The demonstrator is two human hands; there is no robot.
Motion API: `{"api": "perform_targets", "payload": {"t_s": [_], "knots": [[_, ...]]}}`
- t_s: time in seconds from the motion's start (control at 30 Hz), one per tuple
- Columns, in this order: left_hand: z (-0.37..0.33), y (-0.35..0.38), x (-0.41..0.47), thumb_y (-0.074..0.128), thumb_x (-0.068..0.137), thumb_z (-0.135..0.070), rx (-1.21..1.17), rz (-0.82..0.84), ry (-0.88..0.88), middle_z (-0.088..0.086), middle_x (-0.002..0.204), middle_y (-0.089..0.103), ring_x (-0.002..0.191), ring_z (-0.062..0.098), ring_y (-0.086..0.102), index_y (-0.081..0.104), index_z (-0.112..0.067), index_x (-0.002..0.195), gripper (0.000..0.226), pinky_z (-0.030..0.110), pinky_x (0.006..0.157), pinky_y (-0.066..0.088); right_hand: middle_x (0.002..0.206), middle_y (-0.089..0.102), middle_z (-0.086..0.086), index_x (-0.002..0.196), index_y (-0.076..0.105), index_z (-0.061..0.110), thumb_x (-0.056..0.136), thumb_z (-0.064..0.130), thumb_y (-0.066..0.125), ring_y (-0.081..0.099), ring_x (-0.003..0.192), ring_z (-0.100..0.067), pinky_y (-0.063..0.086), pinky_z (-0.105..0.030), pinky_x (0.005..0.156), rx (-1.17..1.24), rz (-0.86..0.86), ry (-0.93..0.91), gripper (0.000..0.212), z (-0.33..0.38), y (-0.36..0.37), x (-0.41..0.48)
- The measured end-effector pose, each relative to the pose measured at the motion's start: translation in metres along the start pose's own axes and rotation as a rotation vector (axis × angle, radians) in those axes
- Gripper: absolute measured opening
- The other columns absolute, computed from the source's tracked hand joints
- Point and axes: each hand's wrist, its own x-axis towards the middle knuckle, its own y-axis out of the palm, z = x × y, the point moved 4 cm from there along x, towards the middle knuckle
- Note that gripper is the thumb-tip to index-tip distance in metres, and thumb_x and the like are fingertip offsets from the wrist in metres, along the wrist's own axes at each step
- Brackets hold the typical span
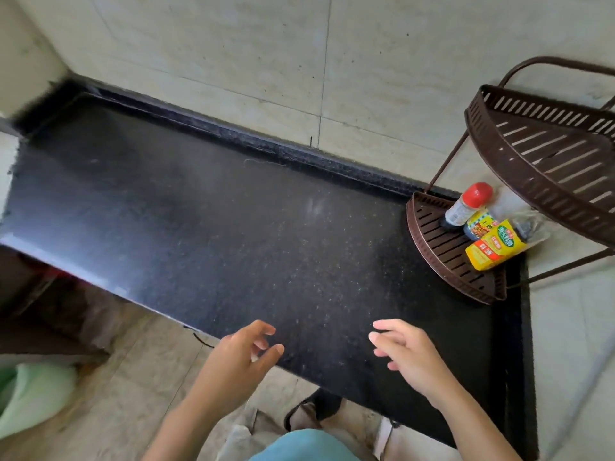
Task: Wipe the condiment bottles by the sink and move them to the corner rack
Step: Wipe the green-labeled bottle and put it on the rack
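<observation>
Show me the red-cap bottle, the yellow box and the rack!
red-cap bottle (478, 193): head view, its cap.
yellow box (493, 250): head view, its label.
rack (432, 240): head view, lower shelf's bare slats.

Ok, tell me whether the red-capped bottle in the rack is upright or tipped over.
Upright: the red-capped bottle stands on its base on the rack's lower shelf, cap uppermost.

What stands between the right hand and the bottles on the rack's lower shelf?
Nothing visible. Only bare countertop lies between the right hand and the red-capped bottle, apart from the low rim of the corner rack.
</observation>
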Motion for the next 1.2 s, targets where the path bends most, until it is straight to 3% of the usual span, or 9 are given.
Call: {"api": "perform_targets", "payload": {"t_s": [0.13,0.23,0.47,0.57,0.67,0.77,0.9,1.1,1.2], "knots": [[0.026,-0.016,-0.029,0.058,0.091,-0.042,-0.167,-0.033,-0.038,-0.015,0.092,0.066,0.084,0.0,0.063,0.059,-0.031,0.109,0.022,0.019,0.076,0.051,0.103,0.068,0.011,0.115,0.06,0.03,0.092,0.034,0.061,0.067,0.093,-0.007,0.056,-0.025,0.079,-0.058,0.016,-0.081,0.023,0.028,0.021,-0.011],[0.052,-0.034,-0.056,0.063,0.09,-0.034,-0.428,-0.103,-0.075,-0.007,0.084,0.073,0.078,0.001,0.066,0.065,-0.029,0.102,0.013,0.024,0.074,0.052,0.099,0.07,0.008,0.114,0.063,0.025,0.091,0.031,0.063,0.069,0.089,-0.007,0.056,-0.028,0.077,-0.06,-0.001,-0.16,0.024,0.052,0.039,-0.023],[0.132,-0.089,-0.163,0.06,0.092,-0.021,-0.88,-0.487,-0.226,0.007,0.089,0.076,0.085,0.021,0.072,0.069,-0.018,0.1,0.012,0.039,0.079,0.057,0.097,0.073,0.003,0.109,0.066,0.024,0.092,0.024,0.062,0.072,0.082,-0.007,0.058,-0.032,0.075,-0.067,0.126,-0.304,0.018,0.107,0.121,-0.074],[0.175,-0.103,-0.219,0.061,0.092,-0.02,-0.903,-0.689,-0.323,0.007,0.086,0.076,0.083,0.022,0.071,0.068,-0.019,0.098,0.01,0.039,0.077,0.056,0.097,0.073,0.002,0.109,0.066,0.023,0.092,0.023,0.062,0.071,0.085,-0.012,0.057,-0.034,0.077,-0.137,0.261,-0.339,0.017,0.125,0.178,-0.094],[0.212,-0.109,-0.263,0.062,0.091,-0.02,-0.858,-0.853,-0.415,0.006,0.082,0.075,0.083,0.023,0.07,0.067,-0.022,0.094,0.006,0.042,0.077,0.053,0.092,0.074,0.001,0.106,0.066,0.024,0.093,0.024,0.061,0.071,0.084,-0.013,0.056,-0.028,0.07,-0.237,0.415,-0.392,0.015,0.145,0.24,-0.114],[0.235,-0.109,-0.289,0.062,0.091,-0.023,-0.883,-0.892,-0.469,0.007,0.083,0.075,0.082,0.02,0.07,0.066,-0.024,0.093,0.005,0.038,0.075,0.054,0.094,0.074,0.004,0.108,0.066,0.026,0.091,0.027,0.063,0.071,0.081,-0.008,0.056,-0.024,0.068,-0.332,0.534,-0.445,0.017,0.17,0.293,-0.126],[0.266,-0.121,-0.31,0.062,0.091,-0.027,-0.957,-0.91,-0.543,0.008,0.085,0.075,0.074,0.014,0.066,0.067,-0.022,0.096,0.008,0.026,0.061,0.048,0.095,0.072,0.004,0.109,0.064,0.026,0.091,0.028,0.063,0.07,0.083,-0.01,0.057,-0.027,0.071,-0.412,0.63,-0.508,0.018,0.209,0.349,-0.124],[0.321,-0.17,-0.315,0.063,0.09,-0.026,-0.861,-1.102,-0.656,0.005,0.085,0.073,0.084,0.02,0.069,0.065,-0.026,0.094,0.004,0.036,0.074,0.054,0.093,0.073,0.001,0.111,0.064,0.023,0.09,0.025,0.064,0.069,0.086,-0.012,0.055,-0.03,0.072,-0.484,0.749,-0.596,0.021,0.27,0.442,-0.099],[0.333,-0.197,-0.292,0.064,0.089,-0.032,-0.856,-0.999,-0.623,0.003,0.088,0.072,0.086,0.018,0.068,0.065,-0.031,0.096,0.008,0.036,0.079,0.055,0.093,0.072,0.005,0.113,0.063,0.026,0.09,0.03,0.064,0.068,0.088,-0.008,0.053,-0.027,0.074,-0.557,0.784,-0.68,0.024,0.304,0.492,-0.086]]}}
